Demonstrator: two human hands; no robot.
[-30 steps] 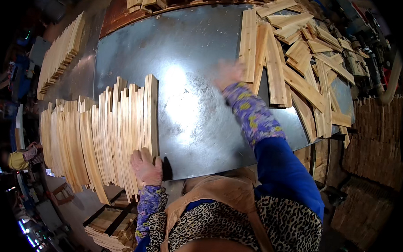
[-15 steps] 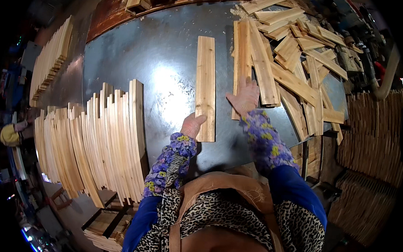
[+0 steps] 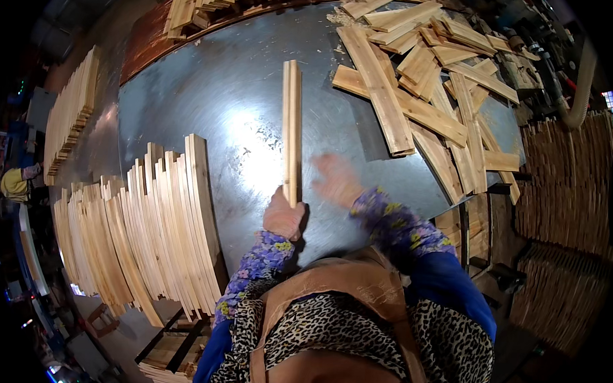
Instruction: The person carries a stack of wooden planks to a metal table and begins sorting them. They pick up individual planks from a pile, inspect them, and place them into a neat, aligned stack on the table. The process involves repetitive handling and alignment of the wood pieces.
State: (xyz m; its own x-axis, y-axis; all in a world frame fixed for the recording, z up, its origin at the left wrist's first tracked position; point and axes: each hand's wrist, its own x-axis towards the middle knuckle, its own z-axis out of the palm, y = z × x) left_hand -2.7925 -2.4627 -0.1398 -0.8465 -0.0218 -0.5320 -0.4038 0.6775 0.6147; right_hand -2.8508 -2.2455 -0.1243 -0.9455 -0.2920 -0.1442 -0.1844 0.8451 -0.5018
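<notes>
Near the middle of the metal table, wooden boards (image 3: 291, 117) stand on their long edges, pressed together side by side; they look like two. My left hand (image 3: 283, 216) is closed round their near end. To the right of the boards, my right hand (image 3: 338, 182) is a little blurred by motion. Its fingers look stretched out toward the boards, with nothing visible in them and a gap between hand and wood. A loose heap of flat boards (image 3: 430, 118) lies beyond it on the right side of the table.
At my left, a row of boards (image 3: 164, 220) stands on edge, packed together. Another row (image 3: 73, 116) stands farther left. Wood pieces (image 3: 198, 9) lie past the table's (image 3: 222, 87) far edge. Tall stacks of wood (image 3: 566, 194) and a hose (image 3: 583, 86) are at right. A person (image 3: 16, 181) is at far left.
The board by my left hand was lying flat and now stands on edge with another against it. My right hand left the heap, moving left; a board is gone from the heap's near side.
</notes>
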